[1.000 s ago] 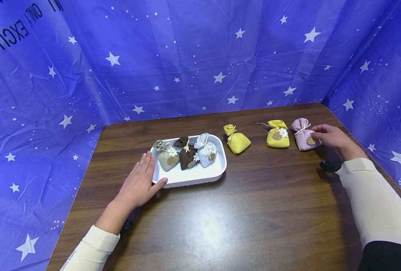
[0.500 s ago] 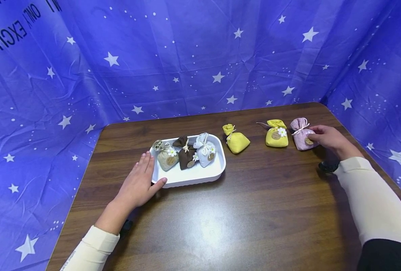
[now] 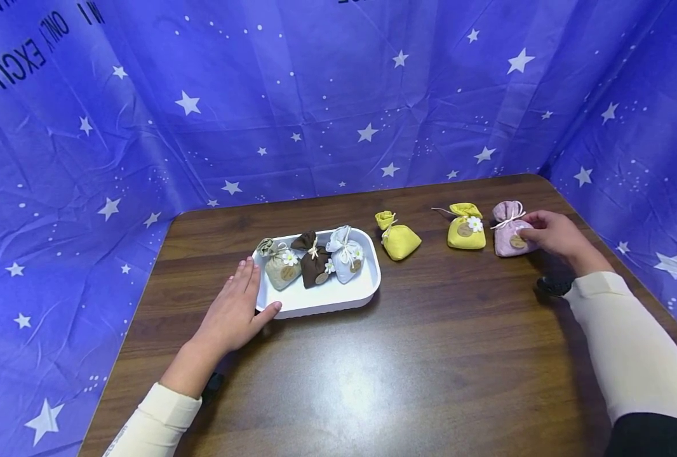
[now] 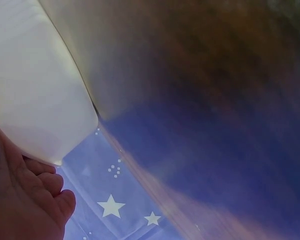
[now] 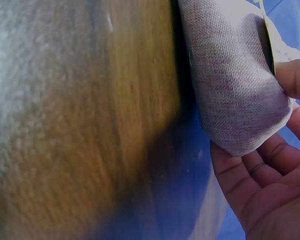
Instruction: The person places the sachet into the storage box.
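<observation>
My left hand (image 3: 231,310) rests against the left end of a white tray (image 3: 338,300), fingers straight and thumb at its front edge. Inside the tray lie a beige sachet (image 3: 279,274), a brown sachet (image 3: 312,270) and a pale grey sachet (image 3: 343,270), each tied with cord and trimmed with a daisy and a round tag. At the right, my right hand (image 3: 564,240) pinches a pink sachet (image 3: 505,240) by its right side. The right wrist view shows the thumb over the pink cloth (image 5: 235,80) and fingers around its lower end.
Two yellow sachets stand between tray and pink one: a plain-sided one (image 3: 401,242) nearer the tray, and one with a daisy (image 3: 465,238) beside the pink sachet. A brown wooden table (image 3: 418,355) carries everything. Blue star-printed cloth (image 3: 315,95) hangs behind and at the sides.
The right hand and the pink sachet's tag have shifted slightly left. My left hand and the tray hold their places; the head view has moved a little.
</observation>
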`<state>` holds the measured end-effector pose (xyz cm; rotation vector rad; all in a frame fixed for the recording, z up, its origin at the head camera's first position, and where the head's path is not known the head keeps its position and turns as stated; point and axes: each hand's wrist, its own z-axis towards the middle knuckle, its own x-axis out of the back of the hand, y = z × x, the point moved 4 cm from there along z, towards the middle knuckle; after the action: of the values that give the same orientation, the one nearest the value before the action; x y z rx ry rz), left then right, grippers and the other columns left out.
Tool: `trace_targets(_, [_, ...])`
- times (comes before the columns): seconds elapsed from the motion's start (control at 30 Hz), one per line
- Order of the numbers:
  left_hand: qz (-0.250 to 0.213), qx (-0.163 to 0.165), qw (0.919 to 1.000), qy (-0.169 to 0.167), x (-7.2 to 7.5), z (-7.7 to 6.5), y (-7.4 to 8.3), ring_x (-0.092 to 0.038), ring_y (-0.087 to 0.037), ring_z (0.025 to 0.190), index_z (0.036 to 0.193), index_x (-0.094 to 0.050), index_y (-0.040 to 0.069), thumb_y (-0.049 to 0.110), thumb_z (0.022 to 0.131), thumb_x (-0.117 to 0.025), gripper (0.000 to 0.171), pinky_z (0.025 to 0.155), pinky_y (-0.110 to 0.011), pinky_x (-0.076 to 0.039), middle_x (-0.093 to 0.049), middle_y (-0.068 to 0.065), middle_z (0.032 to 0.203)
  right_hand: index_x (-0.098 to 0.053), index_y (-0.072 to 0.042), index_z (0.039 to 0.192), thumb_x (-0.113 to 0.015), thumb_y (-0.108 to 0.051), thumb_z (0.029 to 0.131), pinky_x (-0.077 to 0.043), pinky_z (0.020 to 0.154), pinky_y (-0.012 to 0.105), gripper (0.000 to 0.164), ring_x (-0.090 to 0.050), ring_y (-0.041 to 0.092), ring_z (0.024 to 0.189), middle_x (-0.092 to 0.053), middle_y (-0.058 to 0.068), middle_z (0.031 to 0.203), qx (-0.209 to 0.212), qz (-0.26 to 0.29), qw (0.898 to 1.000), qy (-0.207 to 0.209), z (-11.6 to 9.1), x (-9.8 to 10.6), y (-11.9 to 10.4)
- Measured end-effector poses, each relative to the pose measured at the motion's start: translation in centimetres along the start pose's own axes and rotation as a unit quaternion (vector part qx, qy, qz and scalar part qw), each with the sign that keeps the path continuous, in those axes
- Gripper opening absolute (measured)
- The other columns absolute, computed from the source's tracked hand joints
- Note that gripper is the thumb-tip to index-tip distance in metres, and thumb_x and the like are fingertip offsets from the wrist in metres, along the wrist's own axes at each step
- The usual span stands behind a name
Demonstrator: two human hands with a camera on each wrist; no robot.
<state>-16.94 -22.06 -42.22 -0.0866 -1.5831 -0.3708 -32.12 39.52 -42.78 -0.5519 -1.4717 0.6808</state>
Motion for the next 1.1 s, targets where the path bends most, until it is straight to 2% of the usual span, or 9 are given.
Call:
trace_targets(0.17, [0.001, -0.003, 1.0000, 0.005, 0.1, -0.1, 0.0, -0.009, -0.043, 0.149, 0.152, -0.018, -0.012, 0.061, 0.099, -0.042, 0.094, 0.117, -0.057, -0.017, -0.008, -0.029, 0.161, -0.056, 0.015, 0.118, -0.068, -0.010, 0.093, -0.045, 0.059, 0.015, 0.037, -0.051, -0.003, 0.071, -0.062, 0.000, 0.087, 0.017, -0.008, 1.000, 0.010, -0.2, 0.0, -0.6])
trace_targets(0.4, [0.003, -0.004, 1.0000, 0.007, 0.1, -0.1, 0.0, -0.009, -0.042, 0.149, 0.152, -0.019, -0.012, 0.061, 0.099, -0.042, 0.093, 0.117, -0.057, -0.017, -0.007, -0.028, 0.161, -0.058, 0.012, 0.116, -0.070, -0.010, 0.093, -0.046, 0.057, 0.017, 0.034, -0.053, 0.000, 0.070, -0.062, 0.000, 0.085, 0.030, -0.008, 0.999, 0.020, -0.3, 0.0, -2.6])
trace_targets(0.6, [-0.001, -0.004, 1.0000, 0.006, 0.0, -0.1, 0.0, -0.008, -0.043, 0.149, 0.152, -0.018, -0.013, 0.061, 0.100, -0.042, 0.093, 0.117, -0.056, -0.017, -0.008, -0.029, 0.161, -0.061, 0.009, 0.111, -0.070, -0.008, 0.091, -0.044, 0.058, 0.017, 0.028, -0.052, 0.002, 0.071, -0.062, 0.006, 0.086, 0.071, -0.026, 0.997, 0.017, -0.2, 0.1, -5.3])
trace_targets(0.7, [-0.005, -0.002, 1.0000, 0.005, 0.0, -0.1, 0.0, -0.008, -0.042, 0.149, 0.152, -0.017, -0.013, 0.061, 0.100, -0.042, 0.093, 0.117, -0.056, -0.016, -0.007, -0.029, 0.161, -0.062, 0.009, 0.110, -0.070, -0.007, 0.091, -0.043, 0.059, 0.016, 0.026, -0.052, 0.002, 0.071, -0.062, 0.006, 0.086, 0.091, -0.023, 0.995, 0.016, -0.1, 0.0, -6.9])
trace_targets(0.9, [-0.002, 0.000, 1.0000, 0.001, 0.1, -0.1, 0.0, -0.007, -0.042, 0.149, 0.152, -0.017, -0.012, 0.062, 0.099, -0.040, 0.094, 0.118, -0.056, -0.016, -0.007, -0.028, 0.161, -0.063, 0.008, 0.112, -0.071, -0.008, 0.091, -0.044, 0.062, 0.013, 0.028, -0.054, -0.001, 0.075, -0.064, 0.000, 0.087, 0.099, -0.004, 0.995, 0.012, -0.1, -0.5, -9.4])
trace_targets(1.1, [-0.002, 0.001, 1.0000, -0.003, 0.1, -0.1, 0.1, -0.007, -0.042, 0.149, 0.152, -0.018, -0.012, 0.061, 0.100, -0.041, 0.093, 0.118, -0.056, -0.015, -0.007, -0.028, 0.161, -0.064, 0.006, 0.109, -0.071, -0.007, 0.090, -0.045, 0.063, 0.014, 0.024, -0.056, 0.001, 0.075, -0.066, 0.007, 0.089, 0.113, -0.001, 0.994, 0.010, -0.3, -1.5, -11.5])
